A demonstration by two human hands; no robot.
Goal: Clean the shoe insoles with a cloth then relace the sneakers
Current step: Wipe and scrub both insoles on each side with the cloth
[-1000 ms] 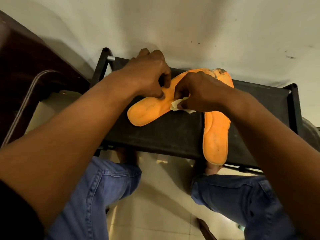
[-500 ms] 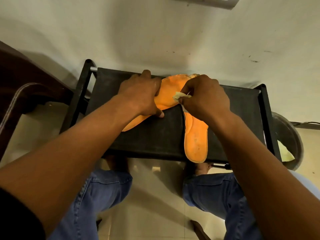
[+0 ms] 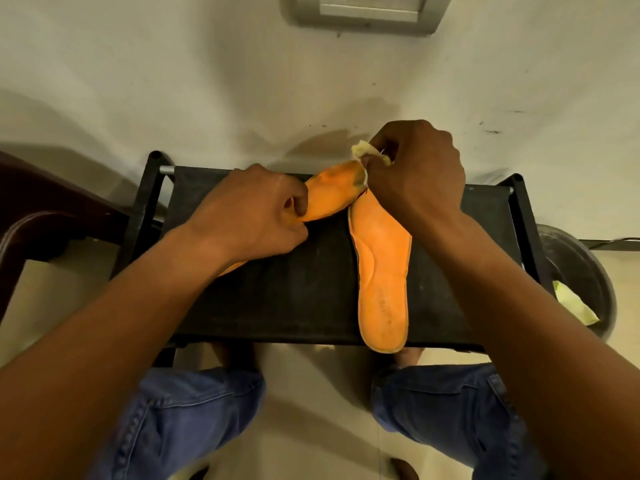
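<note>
Orange insoles: left one (image 3: 332,195) dark-smudged at far tip, right one (image 3: 381,271) plain; pale yellow cloth (image 3: 363,150); black stool (image 3: 294,289); blue jeans (image 3: 180,420)

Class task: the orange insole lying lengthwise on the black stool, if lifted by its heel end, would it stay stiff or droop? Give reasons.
The lengthwise insole is thin and foam-like, so it would probably droop. It looks light, likely sliding on the stool fabric if pushed. The other insole already curves in the left hand.

Two insoles lie on the desk (image 3: 284,299) before you, the left insole (image 3: 332,194) crossing the right insole (image 3: 381,271) at their far ends. A bin (image 3: 585,271) stands right of the desk.
</note>
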